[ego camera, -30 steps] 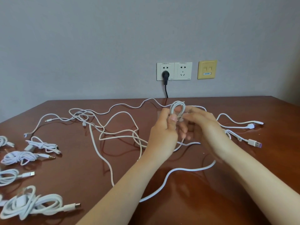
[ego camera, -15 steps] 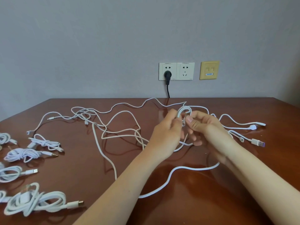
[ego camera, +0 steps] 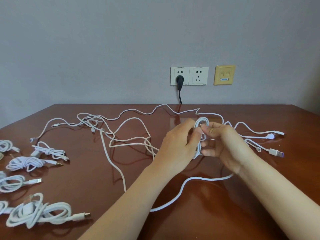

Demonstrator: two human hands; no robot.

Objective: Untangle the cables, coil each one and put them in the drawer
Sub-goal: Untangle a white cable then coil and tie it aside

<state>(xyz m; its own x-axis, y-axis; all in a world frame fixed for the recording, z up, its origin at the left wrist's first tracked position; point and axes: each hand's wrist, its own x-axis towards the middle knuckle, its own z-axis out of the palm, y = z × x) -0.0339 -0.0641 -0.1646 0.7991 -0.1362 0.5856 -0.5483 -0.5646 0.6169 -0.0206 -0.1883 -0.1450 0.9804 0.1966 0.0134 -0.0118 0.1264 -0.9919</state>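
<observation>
Now, the fingers (ego camera: 213, 131): on both hands we have them clenched round 1 small white coil (ego camera: 199, 120).
Left hand (ego camera: 178, 149): it pinches the stacked loops and holds them off the desk (ego camera: 190, 222).
Right hand (ego camera: 225, 148): it pinches the strand at the top of the loops, just beside the left thumb.
Trailing length (ego camera: 199, 178): unwound cable runs from under the right wrist across the desk toward us; we cannot tell whether it is part of the same cable.
Step in hand: we judge this to be coiling, with 1 cable part-wound.
Next move: probably draw more slack up and lay another loop, with the left pinch firm so the stack does not spring apart.
Loose tangle (ego camera: 128, 144): more white cables lie crossed over each other to the left, not yet sorted.
Finished bundles (ego camera: 26, 163): several lie at the desk's left edge.
Drawer: not in view.
</observation>
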